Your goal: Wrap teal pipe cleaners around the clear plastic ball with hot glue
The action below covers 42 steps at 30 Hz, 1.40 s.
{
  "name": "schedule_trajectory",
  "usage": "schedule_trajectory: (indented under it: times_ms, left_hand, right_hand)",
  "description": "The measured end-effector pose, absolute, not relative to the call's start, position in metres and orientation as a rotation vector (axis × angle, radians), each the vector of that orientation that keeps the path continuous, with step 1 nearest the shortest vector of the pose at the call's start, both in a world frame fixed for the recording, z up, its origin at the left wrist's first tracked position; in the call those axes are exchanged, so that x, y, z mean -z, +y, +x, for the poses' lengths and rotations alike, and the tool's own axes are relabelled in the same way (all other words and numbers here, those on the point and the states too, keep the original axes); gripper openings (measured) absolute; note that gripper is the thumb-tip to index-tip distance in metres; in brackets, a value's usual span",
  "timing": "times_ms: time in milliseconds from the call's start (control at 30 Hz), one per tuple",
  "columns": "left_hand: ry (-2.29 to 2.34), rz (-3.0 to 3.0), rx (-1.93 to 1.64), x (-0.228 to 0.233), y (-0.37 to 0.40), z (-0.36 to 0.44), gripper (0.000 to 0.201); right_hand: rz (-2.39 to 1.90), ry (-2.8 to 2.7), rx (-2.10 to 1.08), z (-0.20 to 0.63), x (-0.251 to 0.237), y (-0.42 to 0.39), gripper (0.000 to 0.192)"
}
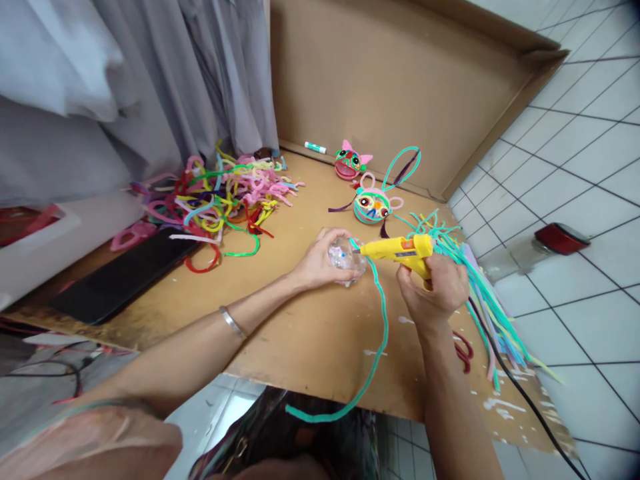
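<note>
Fingers of the left hand (320, 259) wrap around a clear ball (346, 256) resting on the counter (310, 333). The right hand (434, 285) grips one yellow glue gun (400, 249), its nozzle touching the ball. One teal pipe cleaner (377, 320) trails from the ball. Beyond the fingers lie two decorated ball faces (373, 204), one glue stick (315, 147), and a pipe cleaner pile (225, 197).

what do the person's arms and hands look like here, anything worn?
Both forearms are bare, no gloves. The left hand has a thin silver metal bangle on its wrist, and a loose pink sleeve shows near the shoulder at the bottom left. The right hand and its wrist carry nothing visible: no ring, watch or sleeve in view.
</note>
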State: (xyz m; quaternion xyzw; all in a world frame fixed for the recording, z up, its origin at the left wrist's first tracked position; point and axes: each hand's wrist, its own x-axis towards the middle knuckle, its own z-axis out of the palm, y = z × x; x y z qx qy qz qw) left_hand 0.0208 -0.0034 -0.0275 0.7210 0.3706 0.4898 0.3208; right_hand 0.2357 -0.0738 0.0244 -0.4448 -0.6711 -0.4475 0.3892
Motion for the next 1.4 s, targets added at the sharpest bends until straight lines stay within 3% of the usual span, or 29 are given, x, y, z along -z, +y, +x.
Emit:
schedule_trajectory:
  times_ms: [1400]
  left_hand:
    - [0.954, 1.882, -1.276, 0.0310, -0.0029, 0.0206, 0.069]
  right_hand:
    - [-1.182, -1.712, 1.093, 0.2344, -0.0233, -0.0754, 0.019]
